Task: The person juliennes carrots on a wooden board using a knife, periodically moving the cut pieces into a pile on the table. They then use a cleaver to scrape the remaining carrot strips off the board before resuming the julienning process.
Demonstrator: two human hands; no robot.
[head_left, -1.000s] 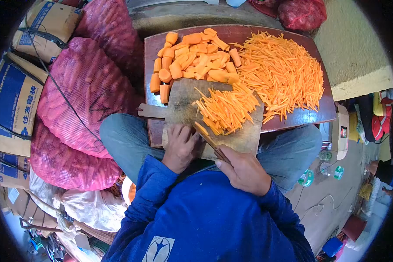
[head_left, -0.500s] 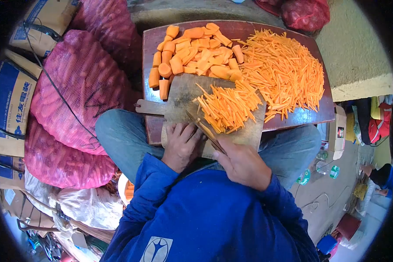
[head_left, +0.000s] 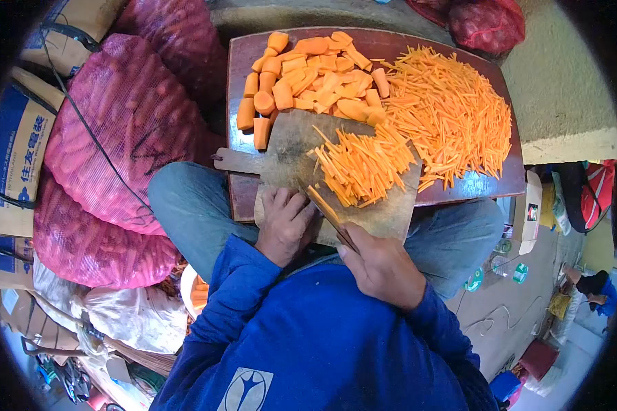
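My right hand (head_left: 385, 268) grips a knife (head_left: 337, 226) whose blade points up and left over the wooden cutting board (head_left: 288, 147). A carrot strip (head_left: 322, 202) lies along the blade. My left hand (head_left: 286, 225) rests on the board's near left part, fingers curled down beside the blade; whatever is under them is hidden. Just beyond the knife, a heap of cut carrot sticks (head_left: 363, 164) covers the board's right half. Peeled carrot chunks and slices (head_left: 322, 79) lie behind the board, and a larger pile of carrot sticks (head_left: 452, 113) is at the right.
The board sits partly on a low dark-red table (head_left: 243, 198) and over my legs (head_left: 192, 198). Pink mesh sacks of carrots (head_left: 127, 130) and cardboard boxes (head_left: 20, 147) crowd the left side. A white container (head_left: 193, 291) holds carrots. Plastic bottles (head_left: 500, 266) stand on the right floor.
My right hand and the knife have drawn slightly back toward my body. My left hand stays curled at nearly the same spot. The whole view has shifted a little.
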